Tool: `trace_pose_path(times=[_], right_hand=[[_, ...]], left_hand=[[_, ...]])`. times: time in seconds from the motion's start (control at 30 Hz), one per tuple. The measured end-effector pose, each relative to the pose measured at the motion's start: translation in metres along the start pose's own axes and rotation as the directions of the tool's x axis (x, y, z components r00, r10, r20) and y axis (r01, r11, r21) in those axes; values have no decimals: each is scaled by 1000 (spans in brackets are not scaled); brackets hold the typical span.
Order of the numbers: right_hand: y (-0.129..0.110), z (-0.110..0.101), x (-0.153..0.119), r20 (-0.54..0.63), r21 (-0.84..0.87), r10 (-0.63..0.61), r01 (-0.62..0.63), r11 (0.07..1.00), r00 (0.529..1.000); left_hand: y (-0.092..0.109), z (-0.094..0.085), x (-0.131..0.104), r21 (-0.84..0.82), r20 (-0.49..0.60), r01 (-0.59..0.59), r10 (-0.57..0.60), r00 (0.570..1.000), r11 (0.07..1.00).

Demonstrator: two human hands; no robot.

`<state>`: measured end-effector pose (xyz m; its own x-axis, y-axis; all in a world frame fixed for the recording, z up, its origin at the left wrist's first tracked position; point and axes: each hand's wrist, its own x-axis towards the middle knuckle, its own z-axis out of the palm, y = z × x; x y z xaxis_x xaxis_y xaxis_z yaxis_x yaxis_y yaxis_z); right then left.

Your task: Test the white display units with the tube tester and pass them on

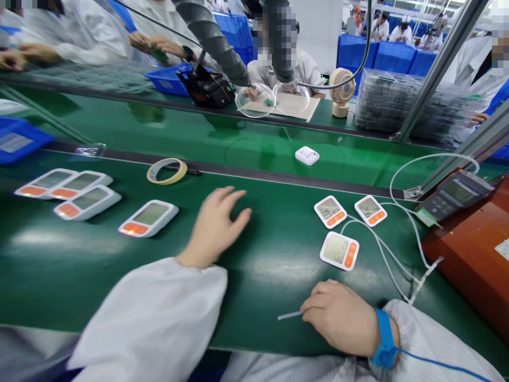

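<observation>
My left hand (217,225) is over the green bench with its fingers stretched out and apart, holding nothing. The nearest thing on its left is a white blood pressure monitor (149,217) with an orange button and a screen. My right hand (338,315), wearing a blue wrist strap (385,339), is closed on a thin white tube (290,315) whose end sticks out to the left. Beyond that hand lie three monitors with lit screens: a near one (339,251), a back left one (330,211) and a back right one (370,210). White tubing (382,244) runs from them.
More monitors (87,201) lie together at the left. A tape roll (167,171) rests by the bench's dark edge strip. A handheld meter (455,196) sits on an orange-brown box (473,254) at the right. A white device (307,155) lies on the green strip beyond. Co-workers sit opposite.
</observation>
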<state>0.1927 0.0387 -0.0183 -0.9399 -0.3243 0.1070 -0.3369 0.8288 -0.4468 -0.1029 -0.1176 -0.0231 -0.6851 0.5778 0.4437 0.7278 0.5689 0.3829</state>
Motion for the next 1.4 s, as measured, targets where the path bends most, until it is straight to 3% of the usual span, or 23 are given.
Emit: trace_pose_path(times=[0.07, 0.13, 0.17, 0.27, 0.33, 0.4, 0.5, 0.6, 0.7, 0.77, 0.83, 0.9, 0.97, 1.03, 1.17, 1.4], right_hand=[[0, -3, 1, -7, -3, -4, 4, 1000, 1000], [-1, -9, 1, -56, 36, 23, -21, 999, 998], [-2, -13, 0, -94, 82, 49, -41, 996, 994], [-5, -25, -2, -239, 250, 152, -91, 964, 959], [-3, -32, -5, -333, 330, 182, -66, 942, 925], [-1, -37, -7, -430, 361, 205, -40, 932, 879], [4, -44, -9, -552, 342, 269, -80, 936, 790], [8, -50, -12, -642, 288, 322, -170, 942, 696], [11, -55, -15, -721, 238, 350, -261, 936, 599], [14, -56, -16, -752, 207, 341, -289, 935, 564], [16, -57, -16, -753, 182, 316, -278, 943, 578], [17, -57, -14, -732, 175, 298, -253, 951, 613], [15, -56, -13, -708, 188, 301, -241, 952, 638], [13, -55, -11, -678, 216, 319, -235, 948, 662], [9, -51, -11, -625, 264, 354, -239, 935, 696], [7, -51, -10, -617, 253, 343, -234, 939, 708]], left_hand=[[-37, -16, -2, 153, -166, 203, -178, 970, 967], [-64, -31, -4, 212, -197, 418, -380, 904, 883], [-73, -36, -5, 236, -162, 484, -457, 874, 842], [-82, -41, -5, 282, -69, 556, -562, 824, 781], [-76, -36, -3, 272, -60, 517, -522, 851, 811], [-64, -26, -1, 196, -76, 432, -426, 902, 880], [-34, -4, -5, -50, -106, 261, -265, 958, 964], [15, 23, -18, -333, -102, 11, -48, 994, 943], [79, 47, -33, -595, -88, -152, 124, 988, 789], [121, 56, -44, -758, -124, -234, 217, 968, 609], [154, 58, -53, -872, -139, -247, 270, 953, 422], [174, 55, -61, -950, -118, -196, 304, 945, 241], [181, 50, -66, -985, -83, -126, 321, 943, 114], [180, 47, -69, -996, -47, -70, 311, 949, 61], [173, 47, -72, -997, 30, 10, 248, 968, 81], [173, 49, -76, -990, 104, 84, 192, 976, 109]])
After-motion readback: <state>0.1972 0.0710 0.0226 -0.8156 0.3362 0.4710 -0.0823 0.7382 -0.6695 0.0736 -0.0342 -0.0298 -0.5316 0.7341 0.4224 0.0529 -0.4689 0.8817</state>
